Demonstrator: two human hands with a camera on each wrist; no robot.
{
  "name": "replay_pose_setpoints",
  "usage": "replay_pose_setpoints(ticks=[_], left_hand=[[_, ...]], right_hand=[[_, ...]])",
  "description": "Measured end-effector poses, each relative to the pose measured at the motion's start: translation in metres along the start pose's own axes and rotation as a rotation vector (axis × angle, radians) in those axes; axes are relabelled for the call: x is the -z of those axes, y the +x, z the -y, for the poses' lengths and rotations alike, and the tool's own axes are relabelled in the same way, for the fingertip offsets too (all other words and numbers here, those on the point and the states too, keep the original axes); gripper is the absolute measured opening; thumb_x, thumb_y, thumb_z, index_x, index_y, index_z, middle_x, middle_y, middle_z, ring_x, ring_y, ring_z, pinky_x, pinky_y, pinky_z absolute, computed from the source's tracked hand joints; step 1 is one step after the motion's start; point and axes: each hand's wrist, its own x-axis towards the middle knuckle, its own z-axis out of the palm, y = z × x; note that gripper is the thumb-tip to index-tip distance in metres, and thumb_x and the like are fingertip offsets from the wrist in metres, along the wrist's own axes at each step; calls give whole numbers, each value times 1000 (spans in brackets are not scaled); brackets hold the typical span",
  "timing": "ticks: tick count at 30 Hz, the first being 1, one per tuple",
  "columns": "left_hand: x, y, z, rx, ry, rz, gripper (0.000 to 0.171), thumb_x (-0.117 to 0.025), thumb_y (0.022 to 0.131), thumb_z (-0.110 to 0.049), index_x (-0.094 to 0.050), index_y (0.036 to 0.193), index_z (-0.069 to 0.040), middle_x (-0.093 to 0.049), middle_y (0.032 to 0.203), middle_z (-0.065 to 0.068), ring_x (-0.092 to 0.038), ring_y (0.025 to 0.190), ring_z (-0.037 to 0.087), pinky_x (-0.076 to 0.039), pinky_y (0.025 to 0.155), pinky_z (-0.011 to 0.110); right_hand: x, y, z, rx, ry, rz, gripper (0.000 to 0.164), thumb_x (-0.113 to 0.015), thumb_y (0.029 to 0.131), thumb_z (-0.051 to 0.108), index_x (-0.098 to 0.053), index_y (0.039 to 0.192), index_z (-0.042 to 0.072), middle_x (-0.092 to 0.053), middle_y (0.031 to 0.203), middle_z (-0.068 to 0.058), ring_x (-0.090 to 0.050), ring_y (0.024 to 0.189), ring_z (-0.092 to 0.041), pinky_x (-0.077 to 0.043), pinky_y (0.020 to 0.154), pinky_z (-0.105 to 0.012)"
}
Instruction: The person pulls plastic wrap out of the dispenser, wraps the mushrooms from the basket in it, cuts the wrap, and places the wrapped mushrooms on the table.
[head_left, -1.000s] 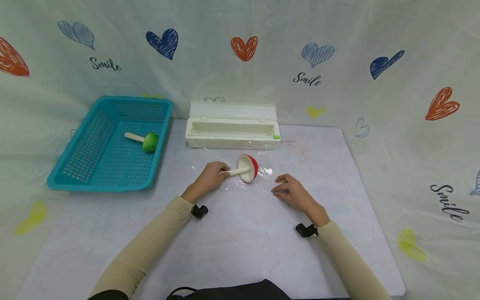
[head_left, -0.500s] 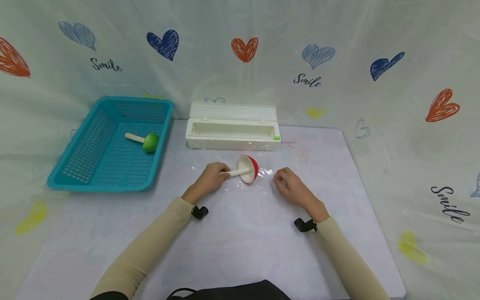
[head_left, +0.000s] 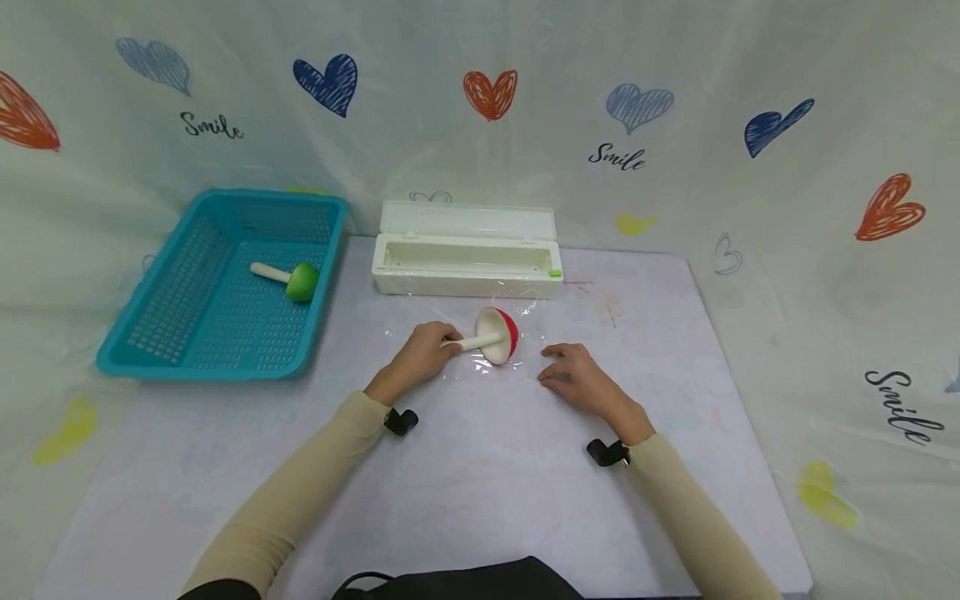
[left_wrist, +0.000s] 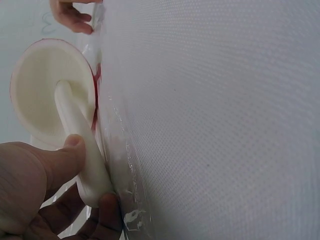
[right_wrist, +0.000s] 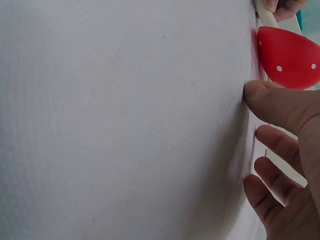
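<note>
My left hand (head_left: 420, 354) pinches the pale stem of a toy mushroom (head_left: 495, 336) between thumb and fingers. The mushroom lies on its side on a sheet of clear cling film (head_left: 461, 367), its cap toward the right. White dots mark the red cap (right_wrist: 287, 57) in the right wrist view, and the left wrist view shows its cream underside (left_wrist: 37, 90). At the film's right side, my right hand (head_left: 585, 383) rests low with thumb and fingers apart. Whether its thumb touches the film or the table cannot be told.
Behind the mushroom stands a white cling film dispenser box (head_left: 465, 285), lid raised, with a small green slider (head_left: 555, 273). At the left, a turquoise basket (head_left: 206, 371) contains a green-capped toy mushroom (head_left: 302, 283). A heart-printed curtain (head_left: 697, 192) hangs behind the white table (head_left: 487, 492).
My right hand's fingers drew together half a second ago and are now spread apart again, slightly further left than at first. The left hand and the mushroom have stayed in place.
</note>
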Motion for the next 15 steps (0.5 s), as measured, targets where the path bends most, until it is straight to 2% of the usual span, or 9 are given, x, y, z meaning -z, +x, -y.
replay_pose_setpoints(ticks=[8,12,15], left_hand=[[0,1,0,-7,7,14,20,-70,98,-14,-76,112,-2,-75,110,13,-65,100,24,-52,93,43],[0,2,1,-8,19,20,20,-70,99,-15,-75,113,-2,-75,112,13,-66,103,25,-52,94,44],[1,2,1,-3,26,16,21,-70,99,-15,-75,115,-1,-74,115,14,-66,106,27,-52,95,44]], right_hand=[[0,9,4,38,-79,-33,8,-67,97,7,-73,97,3,-66,120,-19,-57,118,-37,-50,104,-51],[8,15,8,72,-68,-91,3,-64,99,4,-67,99,2,-67,115,-18,-59,114,-35,-51,101,-50],[14,24,12,138,-78,-150,2,-65,99,2,-63,99,2,-66,113,-17,-59,111,-35,-53,98,-48]])
